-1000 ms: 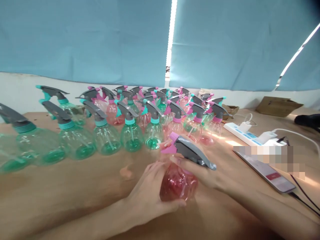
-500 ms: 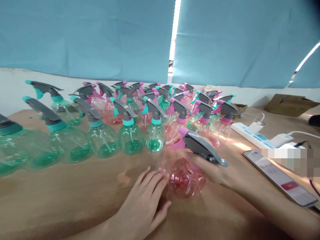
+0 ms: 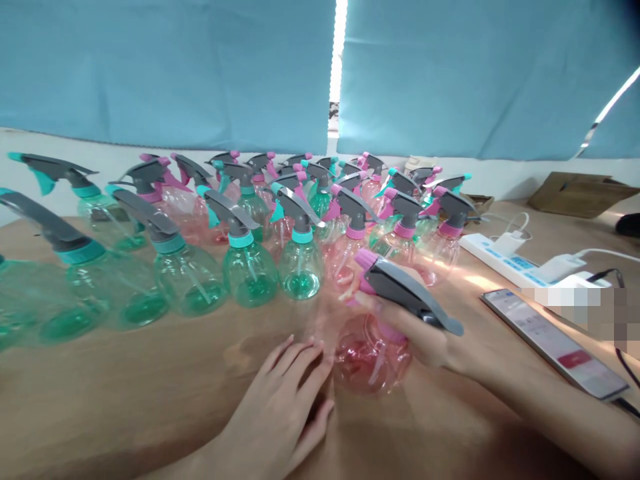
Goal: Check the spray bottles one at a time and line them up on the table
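Note:
A clear pink spray bottle (image 3: 367, 357) with a grey and pink trigger head is tilted in front of me. My right hand (image 3: 417, 327) wraps round its neck, with the fingers at the pink trigger. Just left of the bottle, my left hand (image 3: 283, 390) lies palm down on the wooden table (image 3: 190, 373), fingers stretched out and holding nothing. Beyond my hands, a green spray bottle (image 3: 301, 270) stands upright at the end of a front row of green ones. Pink-collared bottles (image 3: 354, 250) stand to its right.
Several more green and pink spray bottles crowd the back. On the right lie a phone (image 3: 555, 343) and a white power strip (image 3: 505, 260) with plugs and cables. A brown cardboard piece (image 3: 580, 193) sits near the wall, below blue curtains (image 3: 470, 80).
The view has shifted a little to the right, so the bottle rows appear further left. My right hand keeps its grip on the pink bottle, and my left hand stays flat.

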Available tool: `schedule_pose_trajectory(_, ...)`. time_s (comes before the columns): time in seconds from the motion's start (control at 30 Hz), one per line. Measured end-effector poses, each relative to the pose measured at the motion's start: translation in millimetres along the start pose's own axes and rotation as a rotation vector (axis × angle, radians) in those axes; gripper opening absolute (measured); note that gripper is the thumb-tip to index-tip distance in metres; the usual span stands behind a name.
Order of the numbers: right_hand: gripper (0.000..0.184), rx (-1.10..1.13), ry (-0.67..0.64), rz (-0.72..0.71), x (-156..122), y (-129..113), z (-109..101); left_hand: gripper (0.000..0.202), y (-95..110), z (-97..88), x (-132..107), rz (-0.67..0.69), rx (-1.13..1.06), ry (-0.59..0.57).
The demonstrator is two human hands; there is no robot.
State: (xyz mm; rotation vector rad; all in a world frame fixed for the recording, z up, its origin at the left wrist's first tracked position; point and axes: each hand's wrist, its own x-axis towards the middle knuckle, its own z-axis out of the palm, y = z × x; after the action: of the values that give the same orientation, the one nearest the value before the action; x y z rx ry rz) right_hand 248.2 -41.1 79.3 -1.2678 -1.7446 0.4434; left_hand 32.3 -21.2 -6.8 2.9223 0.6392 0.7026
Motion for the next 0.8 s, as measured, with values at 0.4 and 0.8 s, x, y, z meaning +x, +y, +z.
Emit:
schedule_pose_trajectory(0.4, 0.033, 0.042, 0.029, -0.023, -0.8, 2.7, -2.4, 0.031, -2.3, 1.0, -2.1, -0.015, 0.091, -0.017)
schedule_pose_trajectory(0.8, 0.011, 0.177, 0.04, 0.003, -4.8, 7.4, 3.4, 0.035, -3.4, 1.4, -1.1, 0.012, 0.093, -0.021)
